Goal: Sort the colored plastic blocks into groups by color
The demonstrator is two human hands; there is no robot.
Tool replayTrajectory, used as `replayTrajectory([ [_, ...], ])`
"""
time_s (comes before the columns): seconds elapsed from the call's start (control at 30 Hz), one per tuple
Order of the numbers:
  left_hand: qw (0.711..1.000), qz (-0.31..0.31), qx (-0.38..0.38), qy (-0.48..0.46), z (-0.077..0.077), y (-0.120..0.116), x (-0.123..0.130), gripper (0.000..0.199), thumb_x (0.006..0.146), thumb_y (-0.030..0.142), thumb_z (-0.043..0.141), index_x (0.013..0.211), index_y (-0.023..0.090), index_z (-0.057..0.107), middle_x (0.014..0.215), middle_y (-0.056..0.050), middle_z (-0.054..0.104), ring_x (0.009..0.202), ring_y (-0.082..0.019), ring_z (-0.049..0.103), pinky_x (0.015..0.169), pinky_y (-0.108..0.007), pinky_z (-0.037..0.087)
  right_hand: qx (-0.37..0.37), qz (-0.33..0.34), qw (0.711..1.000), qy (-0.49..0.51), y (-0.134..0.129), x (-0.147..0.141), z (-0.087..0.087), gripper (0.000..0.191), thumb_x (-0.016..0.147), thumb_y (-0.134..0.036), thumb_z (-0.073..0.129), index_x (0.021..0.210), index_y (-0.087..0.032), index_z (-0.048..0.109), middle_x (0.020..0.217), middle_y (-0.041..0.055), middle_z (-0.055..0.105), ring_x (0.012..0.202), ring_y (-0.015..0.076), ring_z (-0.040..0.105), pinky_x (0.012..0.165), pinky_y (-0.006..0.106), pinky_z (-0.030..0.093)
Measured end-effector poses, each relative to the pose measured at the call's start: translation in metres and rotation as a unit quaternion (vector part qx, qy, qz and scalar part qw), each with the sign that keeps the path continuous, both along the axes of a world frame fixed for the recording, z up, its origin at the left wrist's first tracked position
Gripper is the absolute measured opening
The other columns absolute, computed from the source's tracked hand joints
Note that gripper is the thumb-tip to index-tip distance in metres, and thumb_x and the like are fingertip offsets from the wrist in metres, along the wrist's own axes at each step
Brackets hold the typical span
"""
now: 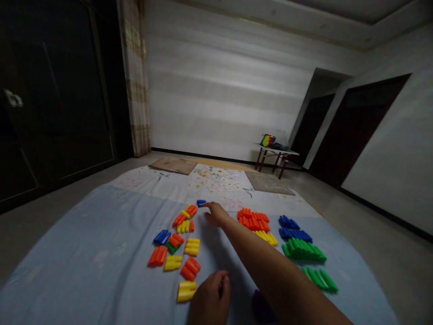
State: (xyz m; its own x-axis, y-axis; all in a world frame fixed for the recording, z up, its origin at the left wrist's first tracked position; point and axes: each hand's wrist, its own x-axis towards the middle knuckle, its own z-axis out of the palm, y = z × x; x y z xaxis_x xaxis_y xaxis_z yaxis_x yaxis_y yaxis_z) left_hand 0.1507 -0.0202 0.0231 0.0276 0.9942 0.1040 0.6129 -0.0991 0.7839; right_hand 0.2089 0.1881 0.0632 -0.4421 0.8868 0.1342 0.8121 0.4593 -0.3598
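Note:
My right hand [215, 214] reaches to the far middle of the cloth, its fingertips touching small blue pieces [200, 203]. Just below and left of it lie orange pieces [192, 210] with a yellow one across them. My left hand [211, 295] rests near the front edge with its fingers curled; whether anything is inside them is hidden. Beside that hand is a yellow group [186, 291], with an orange group [191, 269] above it. Further left are more yellow [173, 263], orange [157, 256], blue [162, 237] and green [173, 248] pieces.
To the right of my right arm lie rows of orange [253, 220], yellow [267, 238], blue [295, 234] and green [304, 250] pieces. Two brown mats [174, 165] lie at the far side of the cloth [84, 248]. A small table [279, 150] stands by the wall.

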Motion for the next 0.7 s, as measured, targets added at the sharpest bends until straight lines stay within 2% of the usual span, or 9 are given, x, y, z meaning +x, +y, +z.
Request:
replayTrajectory([
  [0.13, 0.999, -0.007, -0.023, 0.023, -0.007, 0.002, 0.001, 0.033, 0.084, 0.022, 0.034, 0.092, 0.022, 0.066, 0.091, -0.005, 0.069, 0.087, -0.015, 0.063, 0.074, -0.022, 0.044, -0.011, -0.019, 1.000, -0.021, 0.028, -0.026, -0.013, 0.054, 0.075, -0.012, 0.049, 0.128, -0.020, 0.047, 0.134, 0.0090, 0.046, 0.119, 0.0219, 0.045, 0.094, 0.031, 0.036],
  [0.23, 0.999, -0.008, -0.038, 0.018, -0.009, 0.003, 0.001, 0.032, 0.083, 0.020, 0.036, 0.096, 0.022, 0.065, 0.094, -0.005, 0.069, 0.090, -0.016, 0.063, 0.078, -0.022, 0.043, -0.015, -0.032, 0.999, -0.031, 0.040, -0.039, -0.021, 0.056, 0.075, -0.015, 0.051, 0.130, -0.022, 0.043, 0.137, 0.0096, 0.041, 0.120, 0.0230, 0.042, 0.094, 0.033, 0.036],
  [0.37, 0.998, -0.013, -0.062, 0.016, -0.009, 0.004, 0.002, 0.033, 0.082, 0.021, 0.037, 0.098, 0.022, 0.065, 0.093, -0.005, 0.070, 0.089, -0.017, 0.064, 0.077, -0.023, 0.043, -0.017, -0.058, 0.998, -0.027, 0.043, -0.046, -0.024, 0.043, 0.079, -0.021, 0.050, 0.121, -0.021, 0.051, 0.125, 0.0116, 0.050, 0.111, 0.0225, 0.049, 0.088, 0.032, 0.038],
  [0.53, 0.998, 0.005, -0.042, 0.046, -0.012, 0.005, 0.006, 0.031, 0.081, 0.018, 0.037, 0.090, 0.024, 0.066, 0.087, -0.004, 0.069, 0.085, -0.016, 0.064, 0.072, -0.023, 0.043, -0.018, -0.075, 0.997, -0.006, 0.035, -0.033, -0.021, 0.028, 0.079, -0.014, 0.046, 0.103, -0.018, 0.060, 0.110, 0.0116, 0.056, 0.101, 0.0205, 0.054, 0.083, 0.029, 0.040],
  [0.63, 0.999, 0.026, 0.002, 0.043, -0.012, 0.004, 0.008, 0.030, 0.082, 0.018, 0.035, 0.083, 0.025, 0.065, 0.081, -0.003, 0.069, 0.078, -0.015, 0.064, 0.068, -0.022, 0.042, -0.019, -0.063, 0.998, 0.004, 0.024, -0.016, -0.015, 0.032, 0.078, -0.014, 0.048, 0.108, -0.017, 0.057, 0.111, 0.0123, 0.056, 0.100, 0.0202, 0.055, 0.082, 0.029, 0.040],
  [0.7, 0.999, 0.025, 0.024, 0.030, -0.009, 0.003, 0.007, 0.031, 0.084, 0.022, 0.035, 0.086, 0.025, 0.065, 0.084, -0.003, 0.069, 0.078, -0.014, 0.064, 0.069, -0.021, 0.043, -0.019, -0.044, 0.999, 0.008, 0.014, -0.002, -0.009, 0.039, 0.076, -0.016, 0.052, 0.115, -0.016, 0.053, 0.114, 0.0118, 0.055, 0.100, 0.0192, 0.055, 0.082, 0.028, 0.041],
])
